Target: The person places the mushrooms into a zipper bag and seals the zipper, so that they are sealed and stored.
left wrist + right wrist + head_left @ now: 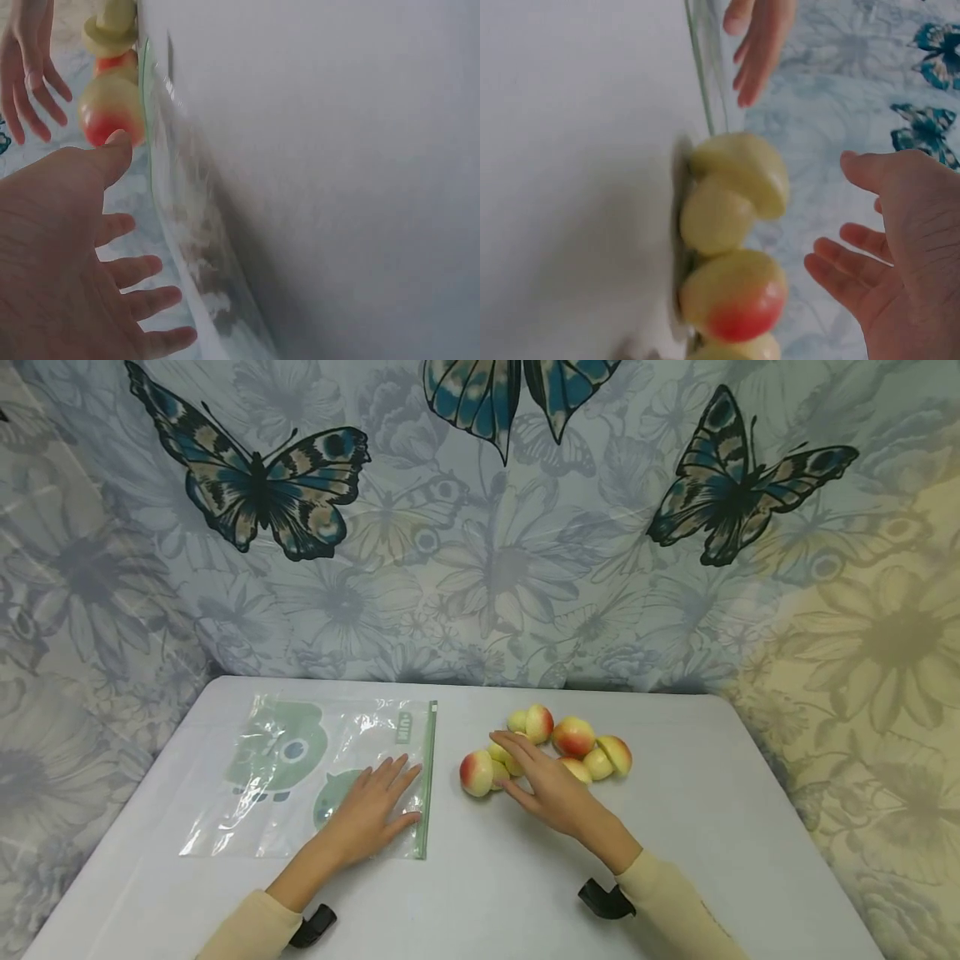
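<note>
A clear plastic zip bag (360, 727) with green animal prints lies flat, its green zip edge (430, 777) toward the right. Over the bag's lower right part is my left hand (367, 814), fingers spread and gripping nothing; the left wrist view shows its palm above the film. To the right, several yellow mushroom-shaped pieces (573, 737) with red-blushed caps lie in a loose cluster. My right hand (555, 793) hovers over their near side, fingers extended, partly hiding some. In the right wrist view, a gap shows between this hand and a red-blushed piece (739, 296).
Bag and pieces lie on a white table (480, 893), its far edge close to a wall hanging (495, 568) with flowers and butterflies. Black wrist devices (313, 927) sit below both forearms, near the tabletop.
</note>
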Demonstrator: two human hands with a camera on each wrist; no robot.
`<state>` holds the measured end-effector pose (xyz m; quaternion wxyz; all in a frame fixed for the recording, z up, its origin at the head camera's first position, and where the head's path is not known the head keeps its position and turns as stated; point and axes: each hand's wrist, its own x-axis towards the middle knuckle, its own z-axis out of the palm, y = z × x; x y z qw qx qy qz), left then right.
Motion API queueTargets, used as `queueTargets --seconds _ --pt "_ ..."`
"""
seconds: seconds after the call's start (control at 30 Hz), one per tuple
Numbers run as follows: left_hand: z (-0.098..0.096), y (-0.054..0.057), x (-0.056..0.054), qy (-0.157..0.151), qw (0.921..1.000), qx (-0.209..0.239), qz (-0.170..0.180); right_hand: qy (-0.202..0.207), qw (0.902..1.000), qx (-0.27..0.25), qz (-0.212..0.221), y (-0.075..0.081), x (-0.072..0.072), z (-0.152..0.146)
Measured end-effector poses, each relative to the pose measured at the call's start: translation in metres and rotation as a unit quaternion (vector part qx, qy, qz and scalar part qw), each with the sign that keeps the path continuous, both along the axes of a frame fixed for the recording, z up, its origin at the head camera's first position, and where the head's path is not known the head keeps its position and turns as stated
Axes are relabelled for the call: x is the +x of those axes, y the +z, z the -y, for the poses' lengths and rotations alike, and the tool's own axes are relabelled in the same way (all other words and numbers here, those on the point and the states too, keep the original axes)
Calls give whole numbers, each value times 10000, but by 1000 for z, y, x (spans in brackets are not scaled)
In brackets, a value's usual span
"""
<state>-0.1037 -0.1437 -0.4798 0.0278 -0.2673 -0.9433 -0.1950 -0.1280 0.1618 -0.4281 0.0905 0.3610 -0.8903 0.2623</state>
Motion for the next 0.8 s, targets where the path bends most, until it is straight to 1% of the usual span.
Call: queueTargets --seconds 0.17,0.37,0.57,0.7,0.8 --pt "-7 -3 4 -15 9999 -103 118 225 9997 -63 -19 -6 5 16" --pt "-8 -4 7 -25 9991 -330 274 481 9988 -83 16 -13 11 35" --pt "-7 -5 11 -19 9978 -517 416 600 9980 8 207 -14 15 50" --pt "-4 -4 14 17 9971 -548 523 647 9973 151 318 -15 18 59" --pt "-2 -2 18 33 9965 -587 594 659 9964 213 499 -17 19 66"
